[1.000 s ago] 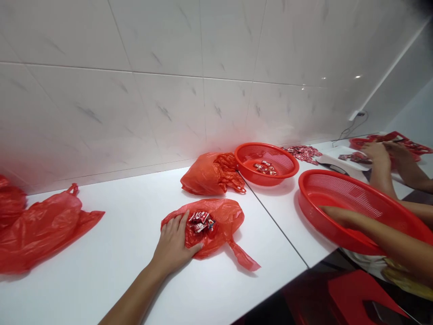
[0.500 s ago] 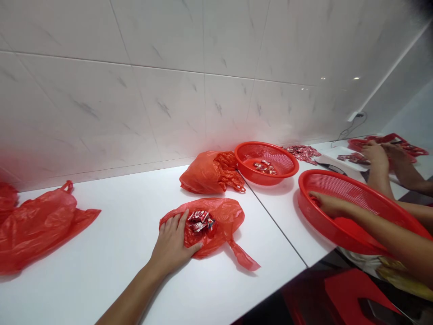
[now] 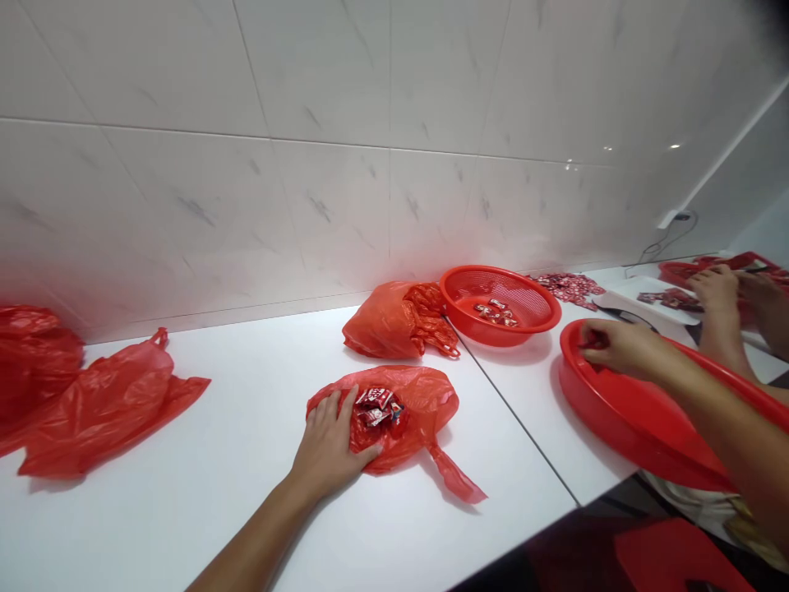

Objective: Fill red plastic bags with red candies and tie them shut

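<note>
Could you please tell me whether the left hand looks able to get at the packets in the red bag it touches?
Probably yes: the left hand rests on that red bag, close beside the packets, which show in its opening with nothing seen blocking them.

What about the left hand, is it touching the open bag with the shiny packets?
Touching. The head view shows the left hand lying over the left edge of the open bag, fingers on the plastic.
</note>
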Tool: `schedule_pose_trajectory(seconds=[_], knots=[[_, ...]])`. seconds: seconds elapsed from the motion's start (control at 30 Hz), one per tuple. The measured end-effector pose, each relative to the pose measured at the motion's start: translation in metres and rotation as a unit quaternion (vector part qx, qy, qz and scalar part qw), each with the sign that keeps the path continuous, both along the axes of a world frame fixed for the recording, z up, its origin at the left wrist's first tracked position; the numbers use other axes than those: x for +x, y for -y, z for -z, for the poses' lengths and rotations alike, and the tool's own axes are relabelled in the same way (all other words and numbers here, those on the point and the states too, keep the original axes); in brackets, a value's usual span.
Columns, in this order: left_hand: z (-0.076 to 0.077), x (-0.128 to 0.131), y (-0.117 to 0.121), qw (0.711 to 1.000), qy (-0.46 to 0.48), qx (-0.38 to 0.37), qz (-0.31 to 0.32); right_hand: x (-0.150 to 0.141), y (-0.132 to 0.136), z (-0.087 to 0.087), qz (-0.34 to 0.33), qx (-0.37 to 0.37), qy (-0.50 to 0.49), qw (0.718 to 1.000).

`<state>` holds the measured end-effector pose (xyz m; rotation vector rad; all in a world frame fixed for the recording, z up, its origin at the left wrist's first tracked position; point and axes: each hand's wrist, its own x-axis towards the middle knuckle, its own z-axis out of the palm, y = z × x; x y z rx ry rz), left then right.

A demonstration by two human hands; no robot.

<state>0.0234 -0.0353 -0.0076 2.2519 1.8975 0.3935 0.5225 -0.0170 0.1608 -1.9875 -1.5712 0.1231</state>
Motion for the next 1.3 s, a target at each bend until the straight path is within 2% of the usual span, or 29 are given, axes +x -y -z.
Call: schedule_pose_trajectory(seconds=[0.07,0.1,0.13,0.17,0.27,0.3,0.33,0.43,0.5,0.6,0.7,0.8,0.87,0.93,0.97,1.03,1.13,1.2,1.3], knots=[[0.003,0.000,-0.001,1.000,0.005,-0.001,-0.008,-0.026,0.005,-0.013,-0.110,-0.014,0.016,0.994],[0.004,-0.001,-0.001,1.000,0.009,0.001,-0.012,-0.051,0.014,-0.017,-0.175,0.019,-0.005,0.984],[0.005,-0.001,-0.001,1.000,0.015,0.005,-0.014,-0.082,0.024,-0.018,-0.259,0.045,-0.051,0.963],[0.006,-0.002,-0.002,1.000,0.020,0.010,-0.014,-0.118,0.034,-0.014,-0.338,0.041,-0.093,0.936],[0.005,-0.004,0.000,0.998,0.037,0.053,0.025,-0.231,0.051,0.018,-0.520,-0.015,-0.135,0.843],[0.003,-0.005,0.001,0.995,0.043,0.076,0.048,-0.262,0.048,0.033,-0.551,-0.029,-0.134,0.823],[0.001,-0.006,0.003,0.992,0.047,0.101,0.066,-0.287,0.042,0.048,-0.553,-0.040,-0.133,0.822],[-0.005,-0.009,0.008,0.982,0.047,0.170,0.073,-0.326,0.012,0.085,-0.441,-0.067,-0.098,0.889],[-0.007,-0.010,0.011,0.977,0.040,0.201,0.058,-0.331,-0.006,0.098,-0.357,-0.061,-0.070,0.930],[-0.009,-0.012,0.013,0.971,0.035,0.227,0.062,-0.325,-0.018,0.107,-0.289,-0.057,-0.032,0.955],[-0.016,-0.011,0.013,0.963,0.048,0.251,0.085,-0.311,-0.020,0.109,-0.294,-0.045,-0.043,0.954],[-0.024,-0.010,0.013,0.942,0.065,0.313,0.106,-0.285,-0.025,0.106,-0.335,0.032,-0.093,0.937],[-0.028,-0.011,0.012,0.920,0.072,0.376,0.080,-0.264,-0.029,0.101,-0.326,0.091,-0.114,0.934],[-0.031,-0.013,0.011,0.907,0.081,0.413,0.007,-0.245,-0.032,0.098,-0.286,0.128,-0.104,0.944],[-0.032,-0.015,0.011,0.908,0.088,0.407,-0.037,-0.238,-0.033,0.097,-0.263,0.130,-0.088,0.952],[-0.033,-0.021,0.009,0.927,0.116,0.338,-0.111,-0.231,-0.036,0.100,-0.227,0.095,-0.049,0.968],[-0.035,-0.033,0.003,0.958,0.187,0.148,-0.160,-0.232,-0.045,0.111,-0.168,0.016,-0.040,0.985],[-0.037,-0.040,-0.002,0.956,0.232,0.053,-0.173,-0.231,-0.056,0.119,-0.137,-0.002,-0.119,0.983],[-0.044,-0.046,-0.007,0.940,0.291,0.026,-0.176,-0.217,-0.070,0.125,-0.150,-0.010,-0.271,0.951]])
